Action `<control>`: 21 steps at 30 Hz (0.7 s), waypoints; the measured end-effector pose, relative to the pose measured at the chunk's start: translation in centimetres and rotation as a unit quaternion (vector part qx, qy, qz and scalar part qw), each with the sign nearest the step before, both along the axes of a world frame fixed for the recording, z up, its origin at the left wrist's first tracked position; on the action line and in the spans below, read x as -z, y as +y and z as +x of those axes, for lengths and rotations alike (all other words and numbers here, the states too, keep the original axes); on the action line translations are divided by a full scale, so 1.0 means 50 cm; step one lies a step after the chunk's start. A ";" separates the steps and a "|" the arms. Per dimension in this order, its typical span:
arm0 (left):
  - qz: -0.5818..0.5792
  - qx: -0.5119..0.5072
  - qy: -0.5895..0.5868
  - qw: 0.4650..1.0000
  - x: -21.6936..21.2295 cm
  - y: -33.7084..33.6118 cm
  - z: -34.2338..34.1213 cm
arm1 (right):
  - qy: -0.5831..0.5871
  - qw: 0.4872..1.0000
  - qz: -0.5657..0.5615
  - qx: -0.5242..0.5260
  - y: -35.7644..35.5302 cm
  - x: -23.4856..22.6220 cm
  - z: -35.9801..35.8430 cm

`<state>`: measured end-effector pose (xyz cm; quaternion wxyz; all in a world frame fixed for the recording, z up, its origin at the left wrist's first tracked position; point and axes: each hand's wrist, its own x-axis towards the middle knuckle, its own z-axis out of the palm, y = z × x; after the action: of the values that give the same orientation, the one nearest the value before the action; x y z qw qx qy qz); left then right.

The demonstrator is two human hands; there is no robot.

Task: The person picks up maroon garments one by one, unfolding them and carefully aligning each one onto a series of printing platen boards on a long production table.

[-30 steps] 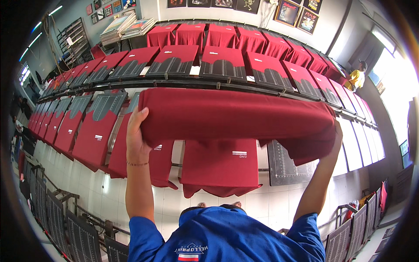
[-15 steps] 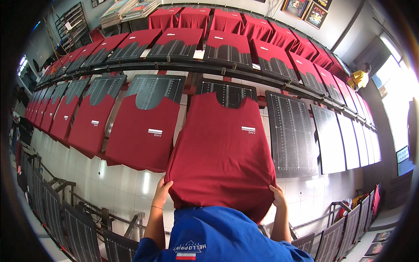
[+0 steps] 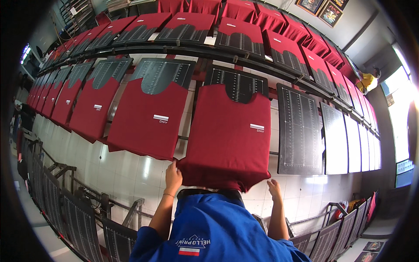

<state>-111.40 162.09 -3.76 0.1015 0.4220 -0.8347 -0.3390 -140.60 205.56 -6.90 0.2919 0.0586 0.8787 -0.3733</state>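
In front of me a dark red shirt panel, with a small white print at its upper right, lies over a black board with white ruler marks. The board's top shows through the neck cutout. The panel's lower edge hangs in folds near my waist. My left hand is at its lower left corner, fingers closed on the fabric. Just off the lower right corner is my right hand, its fingers apart and holding nothing.
To the left, another red panel lies on its board, with several more beyond. On the right stand a bare black board and several shiny ones. A dark rail runs behind. A person in yellow is at far right.
The red panel's lower part has dropped from a taut, stretched shape to lying flat over the board. My right hand has let go of its corner. The view has shifted slightly.
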 end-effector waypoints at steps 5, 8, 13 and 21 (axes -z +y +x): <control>0.217 -0.104 0.111 0.964 -0.008 -0.056 -0.142 | 0.099 0.989 -0.113 -0.003 -0.125 -0.056 -0.067; 0.303 -0.121 0.084 0.942 -0.013 -0.072 -0.176 | 0.133 0.983 -0.123 0.008 -0.144 -0.026 -0.101; 0.095 -0.063 0.019 0.993 -0.008 -0.078 -0.170 | 0.062 0.988 -0.143 0.000 -0.151 0.011 -0.130; 0.143 -0.044 0.044 0.988 0.015 -0.091 -0.194 | 0.017 0.980 -0.196 -0.020 -0.145 0.018 -0.122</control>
<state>-121.10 157.55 -4.50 0.0913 0.4531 -0.7533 -0.4678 -146.68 198.29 -7.78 0.2900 -0.0241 0.7941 -0.5335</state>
